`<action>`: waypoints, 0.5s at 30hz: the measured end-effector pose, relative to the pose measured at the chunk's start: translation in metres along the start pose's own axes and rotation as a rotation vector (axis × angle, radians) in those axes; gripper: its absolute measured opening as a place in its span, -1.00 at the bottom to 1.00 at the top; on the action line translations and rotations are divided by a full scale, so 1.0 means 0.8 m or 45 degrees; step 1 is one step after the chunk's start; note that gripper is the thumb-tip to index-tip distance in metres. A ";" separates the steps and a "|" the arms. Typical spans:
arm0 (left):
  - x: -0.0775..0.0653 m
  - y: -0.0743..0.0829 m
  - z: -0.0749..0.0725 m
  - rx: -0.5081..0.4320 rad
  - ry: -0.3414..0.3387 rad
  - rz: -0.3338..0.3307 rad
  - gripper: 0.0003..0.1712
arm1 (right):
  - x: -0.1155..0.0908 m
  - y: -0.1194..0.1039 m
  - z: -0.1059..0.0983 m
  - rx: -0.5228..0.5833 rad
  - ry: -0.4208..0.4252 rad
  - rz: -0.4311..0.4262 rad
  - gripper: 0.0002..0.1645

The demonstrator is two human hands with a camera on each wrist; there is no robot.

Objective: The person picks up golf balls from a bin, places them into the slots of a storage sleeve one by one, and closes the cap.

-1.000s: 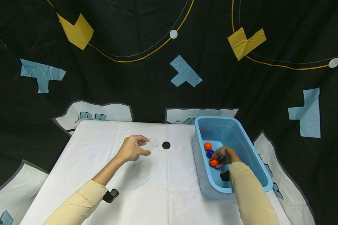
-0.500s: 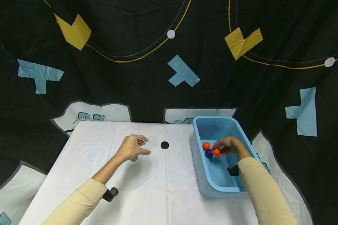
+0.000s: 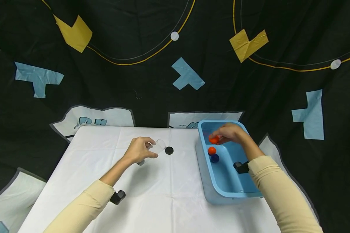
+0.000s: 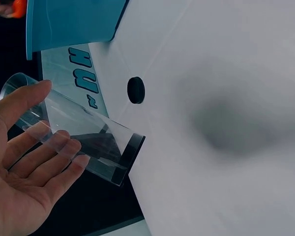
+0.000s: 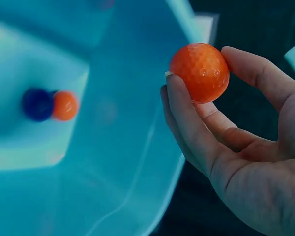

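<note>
My right hand (image 3: 228, 133) pinches an orange golf ball (image 5: 199, 73) between thumb and fingertips, over the back part of the blue tub (image 3: 203, 171). Lower in the tub, another orange ball (image 3: 211, 150) and a dark blue ball (image 3: 214, 158) lie side by side. On the left, my left hand (image 3: 140, 150) grips a clear plastic tube (image 4: 88, 128), tilted above the table. One end of the tube has a dark band (image 4: 130, 158); its other rim is round and clear. A black disc (image 3: 169, 150) lies on the white cloth just right of the tube.
A white cloth covers the table (image 3: 151, 207). The tub's raised walls stand at the table's right side. Behind hangs a black curtain (image 3: 116, 87) with blue and yellow tape pieces. Each wrist carries a small black camera (image 3: 117, 197).
My right hand has lifted the orange ball off the tub floor and moved it up and toward the tub's back left. My left hand stays nearly in place with the tube.
</note>
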State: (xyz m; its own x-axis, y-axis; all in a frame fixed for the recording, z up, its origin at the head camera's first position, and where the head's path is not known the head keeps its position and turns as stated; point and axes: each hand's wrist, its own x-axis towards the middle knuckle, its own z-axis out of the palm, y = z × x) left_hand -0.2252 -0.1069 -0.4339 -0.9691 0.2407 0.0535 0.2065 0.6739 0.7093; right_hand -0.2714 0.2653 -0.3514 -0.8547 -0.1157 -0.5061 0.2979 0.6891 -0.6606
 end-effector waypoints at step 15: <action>0.010 0.030 0.012 -0.028 -0.029 0.009 -0.50 | -0.010 -0.090 0.088 0.060 0.011 -0.208 -0.61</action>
State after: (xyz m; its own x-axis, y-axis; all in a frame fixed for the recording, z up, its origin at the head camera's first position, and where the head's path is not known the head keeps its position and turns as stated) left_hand -0.2268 -0.0821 -0.4236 -0.9642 0.2619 0.0428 0.2105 0.6564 0.7244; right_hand -0.2557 0.1663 -0.3386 -0.8969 -0.2169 -0.3854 0.1743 0.6276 -0.7588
